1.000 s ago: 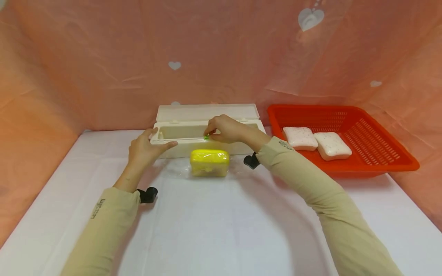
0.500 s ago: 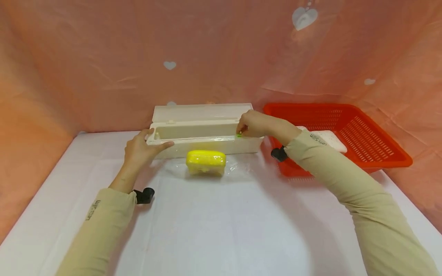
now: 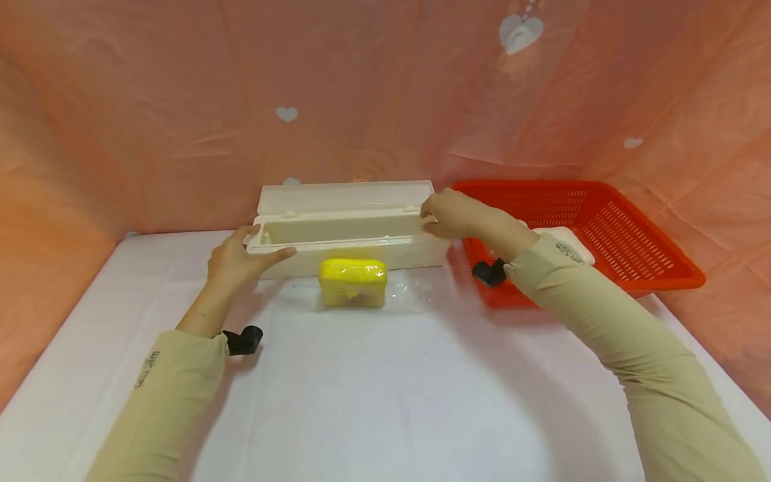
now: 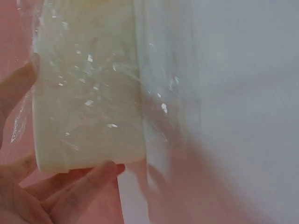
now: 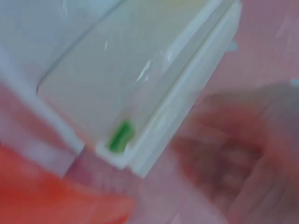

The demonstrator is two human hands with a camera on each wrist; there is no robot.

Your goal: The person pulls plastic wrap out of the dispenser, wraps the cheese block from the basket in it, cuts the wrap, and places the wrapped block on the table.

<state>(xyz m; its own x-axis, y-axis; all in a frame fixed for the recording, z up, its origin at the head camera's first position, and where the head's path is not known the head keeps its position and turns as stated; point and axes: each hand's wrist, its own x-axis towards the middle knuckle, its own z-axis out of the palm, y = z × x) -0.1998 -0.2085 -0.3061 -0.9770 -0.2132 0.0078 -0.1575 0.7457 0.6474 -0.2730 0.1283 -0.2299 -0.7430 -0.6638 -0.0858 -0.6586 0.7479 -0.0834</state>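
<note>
A long cream-white cling film dispenser (image 3: 415,252) stands at the back of the table, its lid (image 3: 343,197) raised behind it. My left hand (image 3: 231,262) grips its left end, thumb along the front edge. My right hand (image 3: 454,214) is by the right end, blurred in the right wrist view, fingers loosely bent and holding nothing. A green slide cutter (image 5: 122,136) sits at the dispenser's right corner in that view. In front, a yellow block (image 3: 353,282) lies on a strip of clear film (image 3: 411,294); whether the film is fully cut cannot be told.
A red slotted basket (image 3: 530,194) stands at the right, close to the dispenser's end. White speckled blocks (image 3: 565,242) lie inside, partly hidden by my right arm. Pink cloth (image 3: 361,100) hangs behind the white table.
My right hand has slid rightward along the dispenser's front edge with the green slide cutter, then let go of it and moved off slightly. My left hand keeps its grip.
</note>
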